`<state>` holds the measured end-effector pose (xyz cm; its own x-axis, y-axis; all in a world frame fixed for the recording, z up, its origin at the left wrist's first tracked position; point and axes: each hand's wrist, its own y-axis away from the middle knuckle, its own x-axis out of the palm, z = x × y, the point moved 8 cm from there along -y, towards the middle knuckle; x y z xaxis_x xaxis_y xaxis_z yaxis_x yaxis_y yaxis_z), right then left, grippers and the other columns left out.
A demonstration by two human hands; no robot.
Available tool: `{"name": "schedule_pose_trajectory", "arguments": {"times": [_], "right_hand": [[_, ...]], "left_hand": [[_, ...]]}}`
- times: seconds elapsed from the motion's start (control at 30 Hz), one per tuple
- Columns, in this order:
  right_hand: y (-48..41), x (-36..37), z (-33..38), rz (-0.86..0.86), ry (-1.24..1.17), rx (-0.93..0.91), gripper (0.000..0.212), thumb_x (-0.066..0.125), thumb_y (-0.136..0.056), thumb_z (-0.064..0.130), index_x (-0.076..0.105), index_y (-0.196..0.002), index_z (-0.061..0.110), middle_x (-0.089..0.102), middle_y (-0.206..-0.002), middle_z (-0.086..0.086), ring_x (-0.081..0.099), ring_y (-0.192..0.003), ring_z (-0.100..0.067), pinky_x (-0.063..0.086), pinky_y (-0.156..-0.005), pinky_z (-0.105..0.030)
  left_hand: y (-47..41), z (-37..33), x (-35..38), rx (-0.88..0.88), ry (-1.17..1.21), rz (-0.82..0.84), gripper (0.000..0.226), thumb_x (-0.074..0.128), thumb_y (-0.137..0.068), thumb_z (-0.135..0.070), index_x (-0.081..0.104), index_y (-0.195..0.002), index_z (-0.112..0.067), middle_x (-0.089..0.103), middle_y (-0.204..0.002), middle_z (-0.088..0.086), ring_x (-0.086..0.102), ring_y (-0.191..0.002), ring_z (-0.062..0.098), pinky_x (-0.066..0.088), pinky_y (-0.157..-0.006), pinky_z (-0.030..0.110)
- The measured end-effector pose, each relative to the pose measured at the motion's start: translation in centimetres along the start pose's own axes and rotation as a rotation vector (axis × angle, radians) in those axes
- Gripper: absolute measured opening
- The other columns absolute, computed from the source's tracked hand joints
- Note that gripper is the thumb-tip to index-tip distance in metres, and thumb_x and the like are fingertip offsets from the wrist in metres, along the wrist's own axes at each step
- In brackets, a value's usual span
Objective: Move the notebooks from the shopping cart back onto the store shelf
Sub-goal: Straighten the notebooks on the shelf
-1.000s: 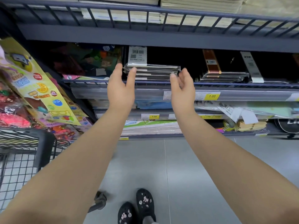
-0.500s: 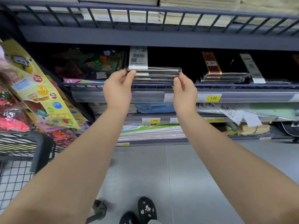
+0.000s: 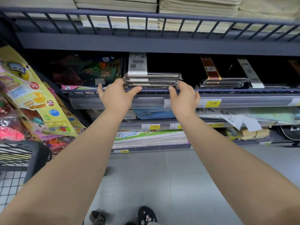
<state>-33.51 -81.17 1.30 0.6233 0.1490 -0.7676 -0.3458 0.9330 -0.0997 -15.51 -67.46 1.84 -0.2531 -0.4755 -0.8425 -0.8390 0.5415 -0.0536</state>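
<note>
Hands lowered: left hand (image 3: 116, 96), right hand (image 3: 185, 98) fingers (image 3: 172, 93) curl round notebook stack (image 3: 152, 80) ends.

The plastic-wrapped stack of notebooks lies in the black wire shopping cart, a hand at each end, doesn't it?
Not in the black wire shopping cart at lower left. The head view shows the plastic-wrapped stack of notebooks lying on the dark metal store shelf, left hand and right hand at its ends.

The left hand (image 3: 116, 96) and right hand (image 3: 185, 99) were bare, as were both forearms (image 3: 78, 159) to the frame's edge. Below, a black round-toed shoe (image 3: 146, 215) bore small pale motifs and a pink bow.
</note>
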Motion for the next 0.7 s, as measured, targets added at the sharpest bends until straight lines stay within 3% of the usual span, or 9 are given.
{"name": "schedule_pose_trajectory", "arguments": {"times": [0.07,0.17,0.27,0.33,0.4,0.53,0.63,0.7], "right_hand": [[0.2,-0.2,0.0,-0.037,0.002,-0.007,0.017,0.05,-0.097,0.031,0.058,-0.097,0.016,0.048,-0.08,0.006,0.055,-0.103,-0.023,0.012,-0.116,-0.038],[0.4,-0.3,0.1,-0.049,-0.002,-0.029,0.024,0.051,-0.096,0.032,0.063,-0.101,0.011,0.052,-0.082,0.006,0.055,-0.1,-0.022,0.018,-0.116,-0.039],[0.7,-0.4,-0.1,-0.041,-0.152,0.007,0.03,0.055,-0.094,0.031,0.061,-0.119,0.014,0.063,-0.102,0.002,0.057,-0.107,-0.019,0.038,-0.104,-0.04],[1.4,-0.6,-0.2,-0.05,-0.372,0.074,0.042,0.057,-0.094,0.028,0.051,-0.134,0.019,0.058,-0.126,0.005,0.052,-0.118,-0.012,0.041,-0.101,-0.03],[2.1,-0.5,-0.1,-0.058,-0.581,0.125,0.049,0.058,-0.094,0.024,0.043,-0.141,0.021,0.053,-0.13,0.011,0.05,-0.117,-0.003,0.038,-0.099,-0.017],[2.5,-0.5,0.2,-0.095,-0.832,0.134,0.05,0.056,-0.095,0.014,0.04,-0.143,0.017,0.051,-0.137,0.005,0.051,-0.115,0.001,0.04,-0.091,-0.002],[2.3,-0.4,0.2,-0.103,-0.842,0.131,0.046,0.057,-0.094,0.013,0.047,-0.139,0.016,0.053,-0.135,0.006,0.053,-0.107,0.005,0.042,-0.087,-0.002],[2.1,-0.3,0.0,-0.113,-0.855,0.145,0.044,0.058,-0.094,0.012,0.05,-0.136,0.016,0.056,-0.127,0.011,0.054,-0.104,0.005,0.043,-0.087,-0.002]], "left_hand": [[0.2,0.1,-0.1,-0.014,0.036,0.003,0.062,0.056,-0.083,-0.063,0.06,-0.113,-0.009,0.059,-0.082,0.002,0.06,-0.1,0.028,0.004,-0.117,0.04],[0.3,0.2,-0.1,-0.007,0.067,0.011,0.061,0.057,-0.082,-0.063,0.061,-0.111,-0.01,0.058,-0.08,-0.001,0.061,-0.099,0.027,0.003,-0.118,0.04],[1.0,-0.2,-0.1,0.025,0.098,0.029,0.066,0.059,-0.083,-0.06,0.054,-0.124,-0.009,0.066,-0.102,0.007,0.054,-0.115,0.028,0.002,-0.12,0.043],[1.9,-0.4,-0.3,0.01,0.377,0.033,0.07,0.064,-0.084,-0.05,0.042,-0.139,-0.011,0.055,-0.132,0.005,0.042,-0.131,0.025,0.016,-0.12,0.041],[2.6,-0.5,-0.5,-0.042,0.701,0.015,0.068,0.066,-0.088,-0.036,0.036,-0.146,-0.014,0.045,-0.145,0.0,0.043,-0.133,0.015,0.032,-0.111,0.027],[2.6,-0.4,-0.7,-0.117,0.884,-0.085,0.047,0.064,-0.091,-0.021,0.052,-0.136,-0.011,0.057,-0.134,0.0,0.056,-0.12,0.01,0.041,-0.104,0.021],[2.4,-0.1,-0.4,-0.127,0.924,-0.096,0.043,0.067,-0.09,-0.018,0.057,-0.131,-0.01,0.062,-0.127,0.0,0.06,-0.111,0.006,0.045,-0.101,0.019],[2.3,-0.1,-0.4,-0.119,0.931,-0.101,0.042,0.068,-0.089,-0.017,0.058,-0.129,-0.009,0.062,-0.121,-0.005,0.059,-0.102,0.0,0.045,-0.093,0.009]]}}
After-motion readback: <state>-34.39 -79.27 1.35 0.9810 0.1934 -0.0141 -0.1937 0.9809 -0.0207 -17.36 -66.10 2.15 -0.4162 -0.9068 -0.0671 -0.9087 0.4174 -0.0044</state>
